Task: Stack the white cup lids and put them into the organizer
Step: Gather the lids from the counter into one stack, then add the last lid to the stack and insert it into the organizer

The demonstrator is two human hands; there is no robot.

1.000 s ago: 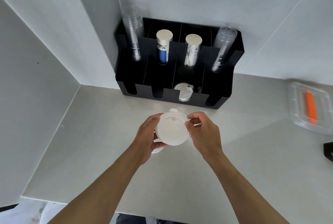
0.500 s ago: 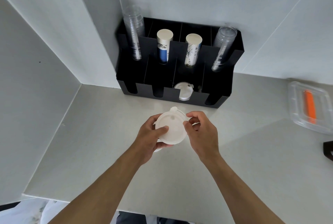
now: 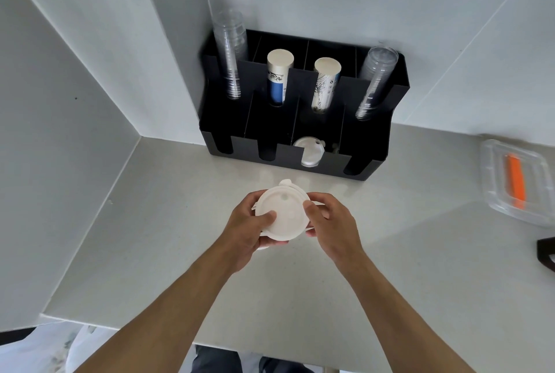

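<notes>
A small stack of white cup lids is held above the light grey countertop by both hands, in front of the black organizer. The left hand is closed on the stack from the left, with the thumb laid across the top lid and the fingers curled underneath. The right hand is closed on the right edge of the stack, with the thumb pressed against the rim and the fingertips placed beneath. A small tab is seen at the far edge of the top lid, pointing toward the organizer. The exact number of lids in the stack cannot be determined. The organizer is set against the wall at the back of the countertop. A second white lid is seated in the third front compartment from the left, standing nearly on edge. In the rear compartments, two stacks of clear plastic cups are placed at the outer positions, and two stacks of paper cups are placed between them. A clear plastic container holding an orange item is located at the right edge of the countertop, well apart from the hands.
</notes>
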